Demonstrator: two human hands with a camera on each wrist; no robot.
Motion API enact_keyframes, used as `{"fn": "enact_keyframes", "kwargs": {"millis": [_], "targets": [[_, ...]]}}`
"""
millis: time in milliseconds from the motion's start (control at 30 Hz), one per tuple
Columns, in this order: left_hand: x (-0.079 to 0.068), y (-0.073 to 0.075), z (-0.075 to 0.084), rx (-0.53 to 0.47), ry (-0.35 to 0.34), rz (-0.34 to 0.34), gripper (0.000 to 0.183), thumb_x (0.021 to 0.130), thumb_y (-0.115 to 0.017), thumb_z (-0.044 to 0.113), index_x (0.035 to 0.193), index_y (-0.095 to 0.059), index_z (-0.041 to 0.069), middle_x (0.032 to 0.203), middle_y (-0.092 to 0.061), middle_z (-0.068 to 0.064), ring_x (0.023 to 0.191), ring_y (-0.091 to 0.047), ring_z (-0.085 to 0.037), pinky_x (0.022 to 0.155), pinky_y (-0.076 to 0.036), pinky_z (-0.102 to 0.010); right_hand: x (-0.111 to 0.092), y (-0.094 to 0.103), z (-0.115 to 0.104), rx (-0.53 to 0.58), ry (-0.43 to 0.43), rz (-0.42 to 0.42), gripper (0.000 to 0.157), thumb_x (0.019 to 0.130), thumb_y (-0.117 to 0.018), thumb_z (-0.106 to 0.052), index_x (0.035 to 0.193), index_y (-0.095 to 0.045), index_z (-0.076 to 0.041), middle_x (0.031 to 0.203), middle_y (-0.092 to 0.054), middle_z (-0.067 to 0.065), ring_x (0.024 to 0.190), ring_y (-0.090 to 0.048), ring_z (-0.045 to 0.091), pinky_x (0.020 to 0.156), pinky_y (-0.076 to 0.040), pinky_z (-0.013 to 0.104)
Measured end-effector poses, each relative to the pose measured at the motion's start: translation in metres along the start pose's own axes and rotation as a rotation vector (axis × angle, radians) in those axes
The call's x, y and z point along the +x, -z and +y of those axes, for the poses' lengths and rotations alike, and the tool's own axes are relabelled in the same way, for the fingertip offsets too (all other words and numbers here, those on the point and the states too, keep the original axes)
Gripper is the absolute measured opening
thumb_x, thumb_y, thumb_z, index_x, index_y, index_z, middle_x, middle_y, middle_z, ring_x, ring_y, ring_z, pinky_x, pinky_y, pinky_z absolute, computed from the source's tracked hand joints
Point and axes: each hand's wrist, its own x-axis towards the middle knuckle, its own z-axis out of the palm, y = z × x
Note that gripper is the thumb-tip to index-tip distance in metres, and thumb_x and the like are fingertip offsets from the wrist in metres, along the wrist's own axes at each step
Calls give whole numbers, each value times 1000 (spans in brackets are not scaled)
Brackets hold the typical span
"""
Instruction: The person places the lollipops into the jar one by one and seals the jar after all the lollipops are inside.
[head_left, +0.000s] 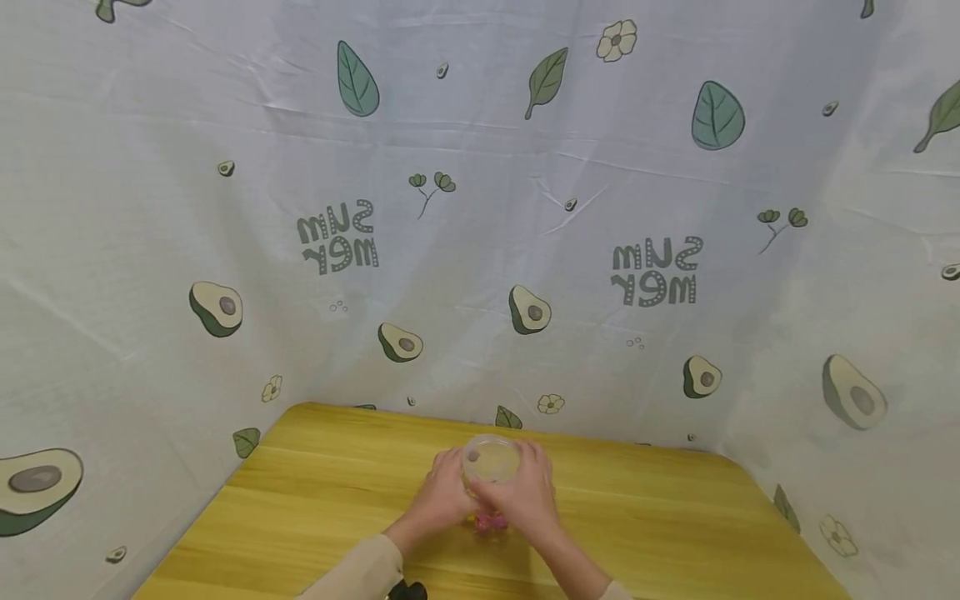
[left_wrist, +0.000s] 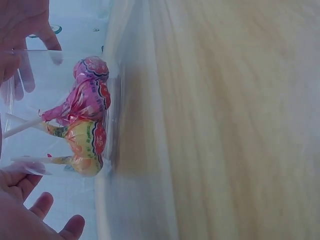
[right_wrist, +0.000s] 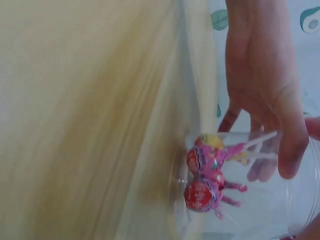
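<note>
A clear round plastic jar [head_left: 492, 460] stands upright on the wooden table, gripped near its top from both sides. My left hand [head_left: 446, 493] holds the jar's left side, and my right hand [head_left: 529, 495] holds its right side, with the thumbs on the near side. Several wrapped lollipops [left_wrist: 88, 117] in pink and yellow lie heads down at the jar's bottom, their white sticks [right_wrist: 262, 140] pointing upward. Through the clear wall the left wrist view shows fingers of the right hand [left_wrist: 25, 30]. Whether a lid sits on the jar I cannot tell.
The yellow wood-grain table [head_left: 337, 475] extends around the jar. Behind it and at both sides hangs a pale curtain [head_left: 465, 250] printed with avocados and leaves. A small black object [head_left: 407, 591] shows at the bottom edge beside the left sleeve [head_left: 360, 571].
</note>
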Motion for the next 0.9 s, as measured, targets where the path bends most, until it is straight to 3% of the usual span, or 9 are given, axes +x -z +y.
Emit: {"fn": "enact_keyframes", "kwargs": {"millis": [167,300,400,567,700,900], "targets": [[0,-1,4,38,16,8,80,67,-86,43,134,-57,11,126,-63,-4,126,-48,-30,100,-42,-57,-4,-3,-3,-51,-38,53,99,59,-91,-53,132,-52,0,131,-53,18,117,-48,33,90,-47,54],[1,0,4,46,24,-4,87,65,-88,51,134,-55,10,124,-61,-4,122,-49,-27,100,-43,-52,-1,1,0,-46,-42,-1,101,58,-92,-51,134,-51,0,129,-54,18,115,-49,33,89,-47,55],[2,3,3,8,33,-39,93,64,-89,53,136,-52,9,123,-58,-4,119,-48,-24,99,-44,-49,5,9,8,9,-13,-100,102,59,-93,-47,137,-50,2,132,-53,21,116,-51,35,93,-47,58],[2,12,-3,-113,41,-123,90,71,-90,47,138,-48,6,127,-54,-6,122,-43,-25,101,-42,-53,21,27,28,143,72,-327,100,68,-92,-42,147,-45,-2,150,-42,21,135,-44,41,106,-36,66],[4,16,-9,-149,28,-182,91,72,-89,47,141,-47,5,132,-53,-8,126,-41,-26,104,-40,-56,35,38,42,212,136,-500,102,74,-89,-36,156,-34,-8,159,-31,21,141,-36,44,105,-34,70],[7,13,-10,-204,6,-203,97,70,-91,41,148,-43,8,132,-53,-8,125,-42,-27,103,-39,-56,48,39,48,272,169,-627,102,78,-86,-35,159,-29,-12,161,-29,19,143,-33,44,106,-33,70]]}}
